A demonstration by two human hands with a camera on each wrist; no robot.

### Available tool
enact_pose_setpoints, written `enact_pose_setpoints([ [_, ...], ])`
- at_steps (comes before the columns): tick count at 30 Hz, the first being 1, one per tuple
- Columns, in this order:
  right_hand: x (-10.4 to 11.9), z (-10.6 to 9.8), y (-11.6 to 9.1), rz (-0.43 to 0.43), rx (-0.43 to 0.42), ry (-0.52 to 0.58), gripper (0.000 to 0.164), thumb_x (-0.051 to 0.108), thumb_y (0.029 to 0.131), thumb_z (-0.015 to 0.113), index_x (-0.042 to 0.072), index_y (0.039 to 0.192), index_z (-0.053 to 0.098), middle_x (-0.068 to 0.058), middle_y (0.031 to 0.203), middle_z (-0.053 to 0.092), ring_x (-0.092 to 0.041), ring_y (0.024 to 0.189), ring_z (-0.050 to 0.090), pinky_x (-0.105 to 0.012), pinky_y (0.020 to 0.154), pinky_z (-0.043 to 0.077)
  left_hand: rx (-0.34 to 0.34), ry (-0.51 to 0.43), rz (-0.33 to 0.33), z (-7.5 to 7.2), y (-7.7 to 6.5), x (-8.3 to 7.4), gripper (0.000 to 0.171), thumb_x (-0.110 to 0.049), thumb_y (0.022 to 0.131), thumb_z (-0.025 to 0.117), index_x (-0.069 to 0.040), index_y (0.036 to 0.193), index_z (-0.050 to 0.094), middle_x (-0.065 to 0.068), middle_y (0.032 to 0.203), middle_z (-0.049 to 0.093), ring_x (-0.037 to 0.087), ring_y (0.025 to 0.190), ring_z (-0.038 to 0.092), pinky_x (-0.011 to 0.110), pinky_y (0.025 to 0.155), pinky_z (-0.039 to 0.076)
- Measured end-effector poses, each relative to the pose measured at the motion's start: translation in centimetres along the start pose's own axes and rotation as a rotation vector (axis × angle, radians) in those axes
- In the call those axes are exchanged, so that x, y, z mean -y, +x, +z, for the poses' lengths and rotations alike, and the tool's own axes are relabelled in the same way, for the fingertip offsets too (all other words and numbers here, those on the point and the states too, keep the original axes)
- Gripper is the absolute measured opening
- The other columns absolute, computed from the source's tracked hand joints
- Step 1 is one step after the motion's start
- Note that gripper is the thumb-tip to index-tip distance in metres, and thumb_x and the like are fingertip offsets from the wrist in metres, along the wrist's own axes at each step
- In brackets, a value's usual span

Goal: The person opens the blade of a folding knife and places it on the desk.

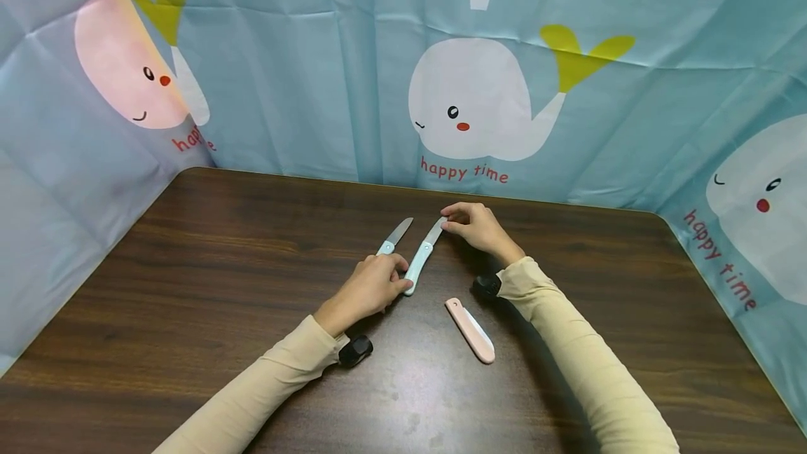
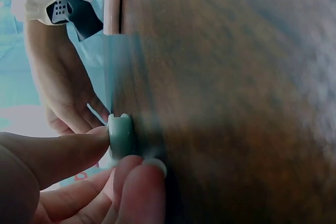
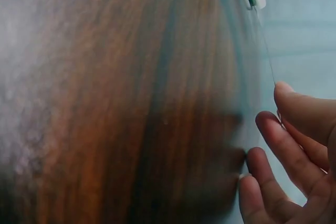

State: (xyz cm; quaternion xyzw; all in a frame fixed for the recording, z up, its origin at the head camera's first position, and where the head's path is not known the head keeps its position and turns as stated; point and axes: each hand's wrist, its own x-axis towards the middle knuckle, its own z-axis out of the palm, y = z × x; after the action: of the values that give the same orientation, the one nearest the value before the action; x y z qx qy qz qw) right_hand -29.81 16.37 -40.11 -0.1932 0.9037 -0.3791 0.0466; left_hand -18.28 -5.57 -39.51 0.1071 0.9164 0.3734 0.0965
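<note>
Between my two hands lies a pale mint folding knife with its blade out. My left hand pinches the butt of its handle, and the left wrist view shows thumb and fingertips on the mint handle end. At the blade's tip, my right hand pinches the metal between thumb and finger; the right wrist view shows the thin blade edge-on. A second mint folding knife, also unfolded, lies just left of it, its handle mostly hidden behind my left hand.
A pink folding knife, blade folded almost into the handle, lies on the dark wooden table near my right forearm. Black wrist cameras hang under both cuffs. A blue whale-print curtain stands along the table's back and sides.
</note>
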Motion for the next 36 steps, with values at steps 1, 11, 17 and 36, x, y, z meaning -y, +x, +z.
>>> enact_pose_setpoints([
  [1, -0.1, 0.1, 0.1, -0.008, 0.002, -0.007, 0.031, 0.013, 0.095, 0.067, 0.000, 0.123, 0.066, -0.019, 0.113, 0.071, -0.034, 0.102, 0.068, -0.044, 0.087, 0.054, -0.002, 0.004, 0.000, 0.0, 0.0, 0.0, 0.021, -0.015, 0.091, 0.072, -0.004, 0.109, 0.066, -0.001, 0.065, 0.058, 0.008, 0.036, 0.049, 0.022, 0.038, 0.042],
  [11, -0.5, -0.2, 0.0, -0.006, -0.005, -0.017, 0.030, 0.011, 0.095, 0.066, 0.000, 0.124, 0.065, -0.018, 0.121, 0.068, -0.033, 0.107, 0.067, -0.046, 0.091, 0.053, -0.038, 0.064, 0.030, 0.3, 0.1, 0.0, 0.023, -0.015, 0.092, 0.071, -0.003, 0.111, 0.066, -0.001, 0.068, 0.059, 0.008, 0.040, 0.048, 0.023, 0.047, 0.043],
  [17, -0.5, -0.8, -0.9, -0.022, -0.014, -0.009, 0.031, 0.010, 0.095, 0.066, -0.001, 0.124, 0.065, -0.019, 0.120, 0.069, -0.034, 0.107, 0.068, -0.047, 0.091, 0.053, -0.052, 0.066, 0.053, 0.3, -0.1, 0.0, 0.026, -0.018, 0.091, 0.073, -0.004, 0.112, 0.066, -0.003, 0.065, 0.057, 0.008, 0.045, 0.049, 0.023, 0.048, 0.041],
  [36, 0.3, -2.2, -6.6, -0.068, 0.096, 0.038, 0.033, 0.013, 0.095, 0.067, 0.000, 0.125, 0.064, -0.018, 0.117, 0.070, -0.031, 0.106, 0.069, -0.040, 0.086, 0.056, -0.013, 0.041, 0.116, 0.5, -1.5, -1.0, 0.030, -0.018, 0.087, 0.076, -0.004, 0.112, 0.067, -0.007, 0.065, 0.058, 0.006, 0.056, 0.048, 0.022, 0.056, 0.038],
])
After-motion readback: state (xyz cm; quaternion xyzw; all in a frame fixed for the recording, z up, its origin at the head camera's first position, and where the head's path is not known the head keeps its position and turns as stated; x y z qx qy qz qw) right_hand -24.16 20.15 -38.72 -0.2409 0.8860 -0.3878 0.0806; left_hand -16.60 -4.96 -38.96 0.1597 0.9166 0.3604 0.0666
